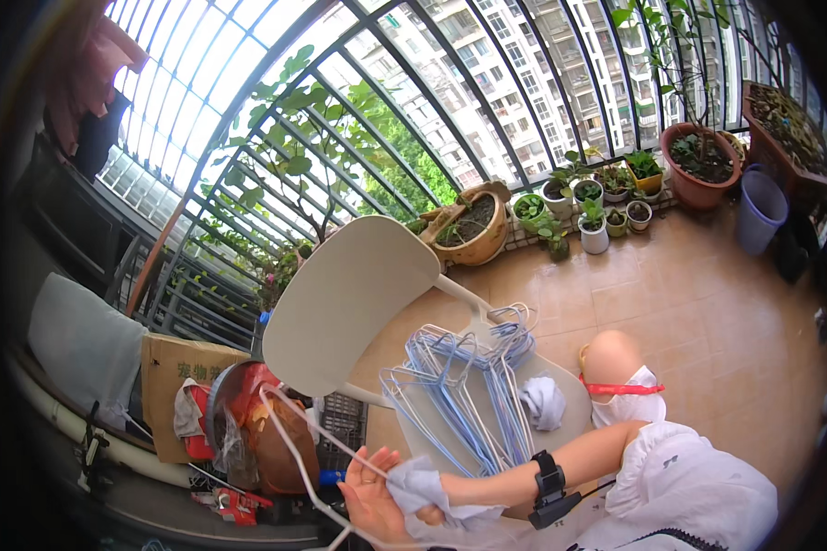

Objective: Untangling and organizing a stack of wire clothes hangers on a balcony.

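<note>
My right hand [429, 513] grips a crumpled pale grey-blue cloth [413, 482], which is wrapped around one side of a thin pale clothes hanger [295, 451]. Right beside it is my left hand [372, 490], palm up with the fingers raised. The hanger crosses in front of this hand, and whether the fingers grip it is unclear. Several blue and white wire clothes hangers [465, 396] lie in a pile on the seat of a beige chair [570, 386]. A second crumpled cloth [543, 403] rests on the seat, right of the pile.
The chair's backrest [351, 303] rises toward metal railings [448, 58]. Potted plants [594, 231] line the railing's foot, near a purple bucket [760, 206]. At left stand a cardboard box [172, 386] and a round container [224, 406] of bags. Tiles [648, 289] cover the floor.
</note>
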Demonstrator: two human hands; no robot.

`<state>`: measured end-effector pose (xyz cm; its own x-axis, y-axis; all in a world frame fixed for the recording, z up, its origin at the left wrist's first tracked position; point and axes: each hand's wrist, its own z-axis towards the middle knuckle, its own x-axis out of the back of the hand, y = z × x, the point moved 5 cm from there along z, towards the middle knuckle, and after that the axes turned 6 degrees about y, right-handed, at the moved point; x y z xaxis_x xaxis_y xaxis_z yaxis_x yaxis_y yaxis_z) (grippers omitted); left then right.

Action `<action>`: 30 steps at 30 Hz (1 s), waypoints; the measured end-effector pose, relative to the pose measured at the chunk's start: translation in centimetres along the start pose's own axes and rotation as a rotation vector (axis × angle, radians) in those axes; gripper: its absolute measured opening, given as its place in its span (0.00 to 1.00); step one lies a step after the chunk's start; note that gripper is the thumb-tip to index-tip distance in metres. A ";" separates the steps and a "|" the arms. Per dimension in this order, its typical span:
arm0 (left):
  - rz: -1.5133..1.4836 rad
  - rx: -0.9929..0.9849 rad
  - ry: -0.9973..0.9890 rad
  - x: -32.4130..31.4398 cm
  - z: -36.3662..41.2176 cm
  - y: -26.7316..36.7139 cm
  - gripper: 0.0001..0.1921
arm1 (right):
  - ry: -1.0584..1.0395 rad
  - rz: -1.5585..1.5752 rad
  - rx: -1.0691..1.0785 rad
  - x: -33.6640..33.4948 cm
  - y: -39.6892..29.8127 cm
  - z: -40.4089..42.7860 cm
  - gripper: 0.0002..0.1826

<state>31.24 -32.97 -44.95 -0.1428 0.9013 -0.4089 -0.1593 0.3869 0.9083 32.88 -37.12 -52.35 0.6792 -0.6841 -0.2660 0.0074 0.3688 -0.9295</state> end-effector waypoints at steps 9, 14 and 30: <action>-0.379 -0.260 0.262 1.8 -1.6 4.8 0.13 | -0.038 -0.136 0.076 -4.4 1.9 -0.3 0.07; -0.542 -0.498 0.218 6.1 -2.0 9.8 0.12 | -0.072 -0.161 0.078 -5.0 2.4 -0.9 0.08; -0.584 -0.294 -0.355 3.1 -3.6 6.0 0.41 | -0.396 -0.200 0.116 -3.9 -1.1 -2.5 0.10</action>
<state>26.29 -28.57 -41.09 0.3619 0.5925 -0.7196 -0.3744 0.7994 0.4699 28.41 -36.43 -50.97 0.8841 -0.4642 0.0547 0.2336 0.3375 -0.9119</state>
